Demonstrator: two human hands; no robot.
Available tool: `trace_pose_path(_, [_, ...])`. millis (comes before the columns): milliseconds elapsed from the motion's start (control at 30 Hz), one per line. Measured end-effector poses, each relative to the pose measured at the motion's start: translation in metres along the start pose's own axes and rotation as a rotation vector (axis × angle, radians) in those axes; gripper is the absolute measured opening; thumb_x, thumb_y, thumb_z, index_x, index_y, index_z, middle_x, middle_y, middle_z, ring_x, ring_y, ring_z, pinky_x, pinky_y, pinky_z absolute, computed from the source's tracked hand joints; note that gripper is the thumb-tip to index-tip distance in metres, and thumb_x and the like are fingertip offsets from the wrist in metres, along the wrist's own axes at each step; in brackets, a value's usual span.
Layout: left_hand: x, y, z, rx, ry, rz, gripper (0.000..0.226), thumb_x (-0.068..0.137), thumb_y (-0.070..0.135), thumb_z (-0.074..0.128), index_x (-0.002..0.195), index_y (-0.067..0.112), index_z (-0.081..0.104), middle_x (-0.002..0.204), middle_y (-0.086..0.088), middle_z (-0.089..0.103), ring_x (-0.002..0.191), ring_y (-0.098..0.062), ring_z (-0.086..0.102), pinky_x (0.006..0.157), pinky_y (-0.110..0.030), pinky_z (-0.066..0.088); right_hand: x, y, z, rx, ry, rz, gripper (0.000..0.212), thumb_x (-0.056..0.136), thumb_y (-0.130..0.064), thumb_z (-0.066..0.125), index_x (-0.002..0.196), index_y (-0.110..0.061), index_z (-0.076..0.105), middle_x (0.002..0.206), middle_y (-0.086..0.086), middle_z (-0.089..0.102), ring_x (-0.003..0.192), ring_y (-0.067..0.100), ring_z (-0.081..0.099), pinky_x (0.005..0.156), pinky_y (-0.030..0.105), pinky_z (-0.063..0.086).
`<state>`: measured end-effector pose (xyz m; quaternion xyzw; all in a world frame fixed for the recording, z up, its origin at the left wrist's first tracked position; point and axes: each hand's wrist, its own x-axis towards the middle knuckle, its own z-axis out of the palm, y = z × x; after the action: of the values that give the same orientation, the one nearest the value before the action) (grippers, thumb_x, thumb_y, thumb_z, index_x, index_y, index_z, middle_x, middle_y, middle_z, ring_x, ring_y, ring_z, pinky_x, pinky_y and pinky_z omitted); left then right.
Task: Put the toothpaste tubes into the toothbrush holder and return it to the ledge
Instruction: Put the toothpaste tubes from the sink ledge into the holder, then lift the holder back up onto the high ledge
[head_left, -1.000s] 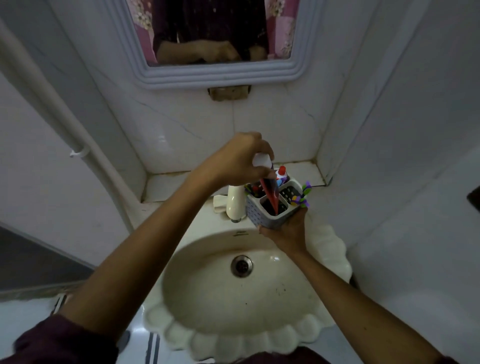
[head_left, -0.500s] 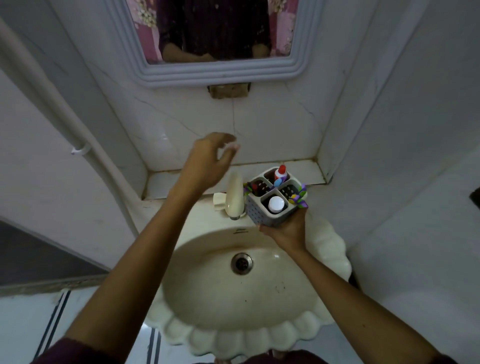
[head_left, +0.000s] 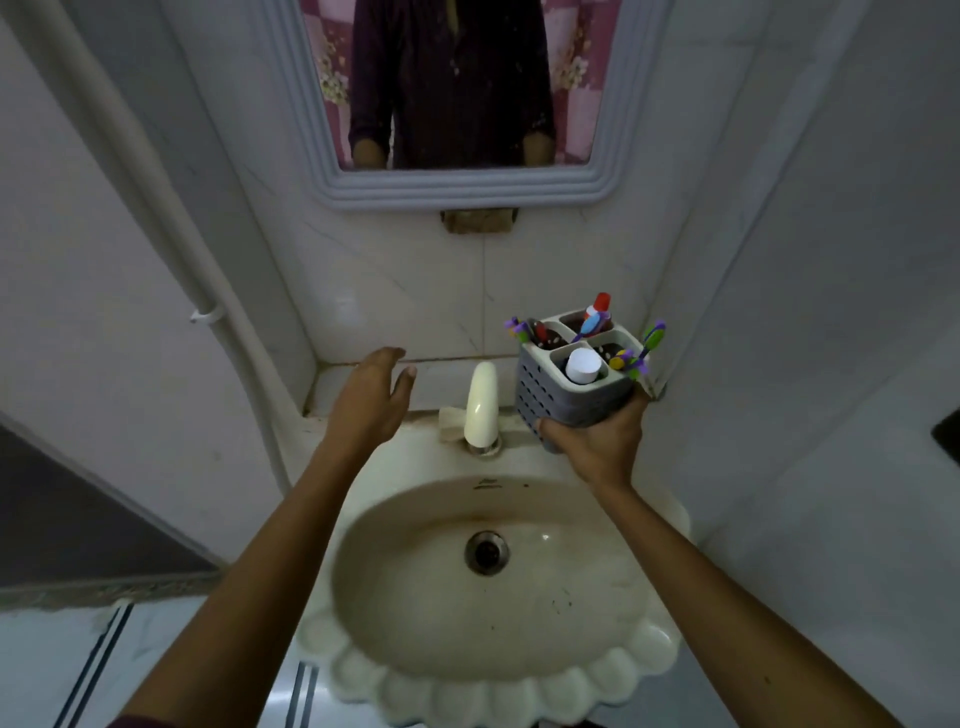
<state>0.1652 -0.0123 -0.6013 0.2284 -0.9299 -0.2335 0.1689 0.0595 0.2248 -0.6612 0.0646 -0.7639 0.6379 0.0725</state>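
Right hand (head_left: 597, 441) clamped round the toothbrush holder (head_left: 569, 387), held up off the ledge (head_left: 363, 379); left hand (head_left: 366, 402) spread empty, over at 9 o'clock.

Dim, flat, bluish indoor light, no hard shadows. Soft glare on the wall tile (head_left: 348, 306) and a glint in the sink basin (head_left: 545, 537). Strong wide-angle bending at the edges. Slight motion blur on the left hand (head_left: 371, 400).
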Motion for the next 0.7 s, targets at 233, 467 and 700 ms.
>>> trace_pose_path(233, [0.031, 0.049, -0.055, -0.034, 0.129, 0.150, 0.043, 0.096, 0.031, 0.043, 0.131, 0.008, 0.049, 0.138, -0.015, 0.053, 0.125, -0.031, 0.049, 0.104, -0.039, 0.037, 0.038, -0.100, -0.011, 0.064, 0.083, -0.184, 0.110, 0.040, -0.020, 0.097, 0.133, -0.009, 0.039, 0.119, -0.006, 0.055, 0.104, 0.009, 0.056, 0.071, -0.008, 0.037])
trace_pose_path(467, [0.080, 0.130, -0.160, -0.040, 0.366, 0.333, 0.039, 0.094, 0.031, 0.045, 0.125, 0.009, 0.052, 0.126, -0.016, 0.059, 0.113, -0.033, 0.056, 0.092, -0.038, 0.044, 0.081, -0.247, -0.032, 0.135, 0.156, -0.360, 0.101, 0.049, -0.017, 0.097, 0.132, -0.012, 0.041, 0.108, -0.011, 0.053, 0.091, 0.007, 0.053, 0.055, -0.002, 0.038])
trace_pose_path(700, [0.109, 0.229, -0.282, 0.073, 0.599, 0.618, 0.032, 0.094, 0.025, 0.044, 0.118, 0.008, 0.056, 0.122, -0.012, 0.060, 0.107, -0.029, 0.057, 0.086, -0.037, 0.045, 0.112, -0.390, -0.070, 0.167, 0.176, -0.576, 0.097, 0.046, -0.026, 0.097, 0.125, -0.016, 0.043, 0.109, -0.007, 0.058, 0.080, -0.005, 0.053, 0.059, 0.008, 0.040])
